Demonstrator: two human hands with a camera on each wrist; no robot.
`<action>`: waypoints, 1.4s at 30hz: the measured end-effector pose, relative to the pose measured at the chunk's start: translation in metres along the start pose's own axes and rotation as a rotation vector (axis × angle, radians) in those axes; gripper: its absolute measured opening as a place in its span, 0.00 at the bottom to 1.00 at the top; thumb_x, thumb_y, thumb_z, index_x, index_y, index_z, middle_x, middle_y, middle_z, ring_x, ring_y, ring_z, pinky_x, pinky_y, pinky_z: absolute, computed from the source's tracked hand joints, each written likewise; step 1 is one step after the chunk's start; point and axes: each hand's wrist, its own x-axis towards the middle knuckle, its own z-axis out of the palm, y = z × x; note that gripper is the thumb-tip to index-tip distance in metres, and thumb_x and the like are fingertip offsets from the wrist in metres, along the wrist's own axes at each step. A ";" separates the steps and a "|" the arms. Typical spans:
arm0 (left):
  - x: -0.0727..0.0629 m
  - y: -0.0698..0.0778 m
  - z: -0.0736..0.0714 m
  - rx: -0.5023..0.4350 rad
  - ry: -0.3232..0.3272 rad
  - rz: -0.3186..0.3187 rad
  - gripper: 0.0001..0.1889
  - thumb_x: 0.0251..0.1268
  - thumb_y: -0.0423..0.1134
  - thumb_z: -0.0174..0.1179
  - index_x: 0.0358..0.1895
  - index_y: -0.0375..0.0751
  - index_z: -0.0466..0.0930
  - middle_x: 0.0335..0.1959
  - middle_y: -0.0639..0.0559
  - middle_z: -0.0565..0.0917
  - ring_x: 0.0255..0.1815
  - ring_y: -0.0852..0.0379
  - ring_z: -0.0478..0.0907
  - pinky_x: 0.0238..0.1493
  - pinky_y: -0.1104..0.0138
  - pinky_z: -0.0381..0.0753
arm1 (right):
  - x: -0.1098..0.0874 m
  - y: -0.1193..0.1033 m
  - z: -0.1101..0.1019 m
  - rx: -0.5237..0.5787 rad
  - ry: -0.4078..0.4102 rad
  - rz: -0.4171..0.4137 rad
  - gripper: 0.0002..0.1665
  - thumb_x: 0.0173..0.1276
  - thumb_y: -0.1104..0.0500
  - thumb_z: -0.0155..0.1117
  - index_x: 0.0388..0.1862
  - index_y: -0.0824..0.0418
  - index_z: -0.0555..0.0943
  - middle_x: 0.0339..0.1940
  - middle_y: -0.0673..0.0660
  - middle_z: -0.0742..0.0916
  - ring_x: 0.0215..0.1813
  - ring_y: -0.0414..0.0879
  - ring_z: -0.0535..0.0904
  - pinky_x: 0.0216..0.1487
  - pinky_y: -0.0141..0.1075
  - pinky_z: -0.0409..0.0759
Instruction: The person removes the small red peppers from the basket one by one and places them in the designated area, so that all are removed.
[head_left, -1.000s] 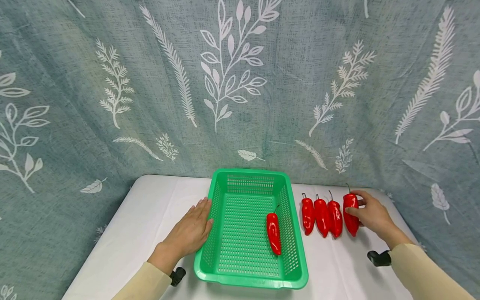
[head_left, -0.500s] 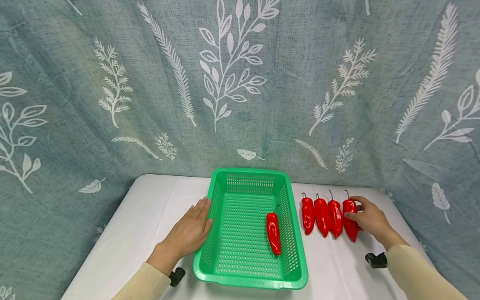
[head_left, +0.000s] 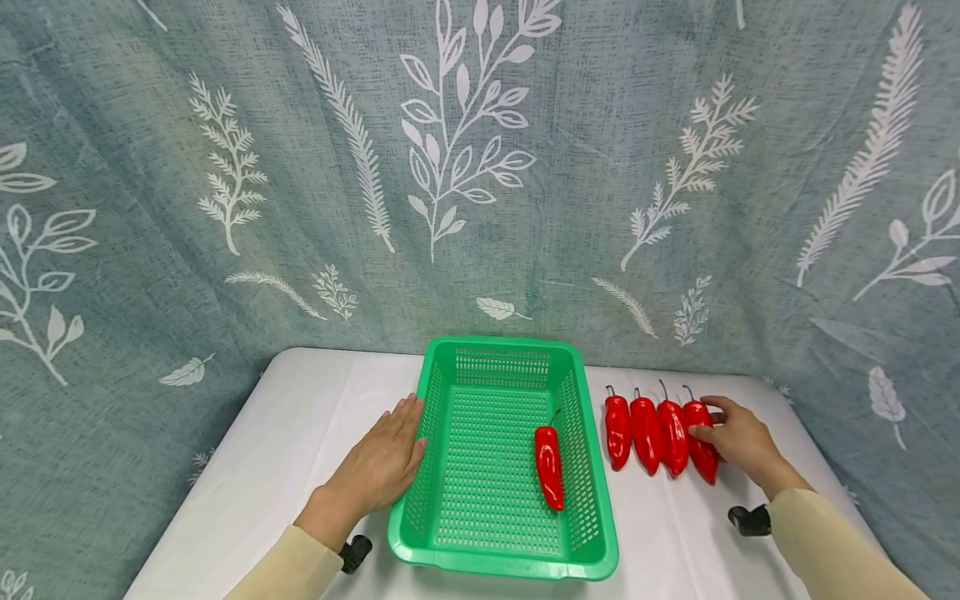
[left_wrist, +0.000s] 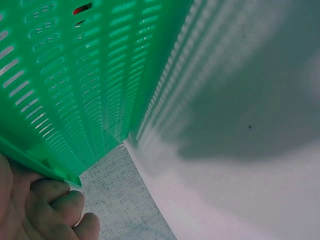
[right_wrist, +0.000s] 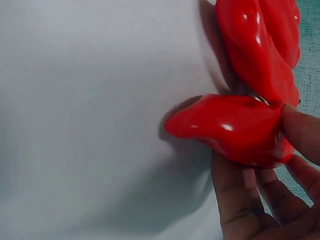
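Note:
At the right end of a row of red peppers, my right hand (head_left: 738, 435) grips the outermost red pepper (head_left: 701, 442), its stem pointing away from me. The right wrist view shows the thumb on top of this pepper (right_wrist: 232, 130) and the fingers along its side, with its tip lying over the white cloth. The neighbouring pepper (head_left: 672, 437) lies right against it. My left hand (head_left: 380, 460) rests with straight fingers along the left rim of a green plastic basket (head_left: 501, 565). Inside the basket, toward its right side, lies another red pepper (head_left: 549, 468).
Two more red peppers, the left one (head_left: 617, 432) and the middle one (head_left: 647, 436), lie between the basket and the held pepper. White cloth (head_left: 277, 467) covers the table. A grey-green leaf-patterned curtain (head_left: 337, 208) hangs behind the far edge.
My right hand has lowered the held pepper and brought it leftward and nearer, beside the row. The left hand and the basket have stayed in place.

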 end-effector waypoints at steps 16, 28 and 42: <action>0.001 0.001 0.000 -0.007 0.009 0.006 0.33 0.87 0.44 0.47 0.83 0.26 0.54 0.84 0.34 0.60 0.86 0.41 0.57 0.85 0.49 0.58 | 0.001 0.009 0.003 -0.044 0.034 0.024 0.48 0.74 0.51 0.69 0.79 0.75 0.59 0.69 0.83 0.72 0.62 0.74 0.77 0.54 0.57 0.89; 0.001 0.000 0.000 0.003 0.006 0.010 0.33 0.87 0.44 0.47 0.83 0.27 0.53 0.84 0.34 0.59 0.86 0.41 0.56 0.85 0.48 0.58 | -0.007 0.004 0.001 -0.089 0.086 0.021 0.45 0.76 0.50 0.66 0.78 0.75 0.60 0.71 0.82 0.71 0.66 0.77 0.72 0.59 0.67 0.81; 0.001 -0.001 0.002 -0.002 0.018 0.009 0.33 0.87 0.44 0.47 0.83 0.26 0.54 0.84 0.34 0.59 0.86 0.41 0.56 0.85 0.49 0.59 | -0.027 -0.025 0.006 -0.056 0.126 -0.102 0.45 0.75 0.53 0.68 0.80 0.72 0.61 0.70 0.80 0.75 0.66 0.75 0.75 0.56 0.59 0.88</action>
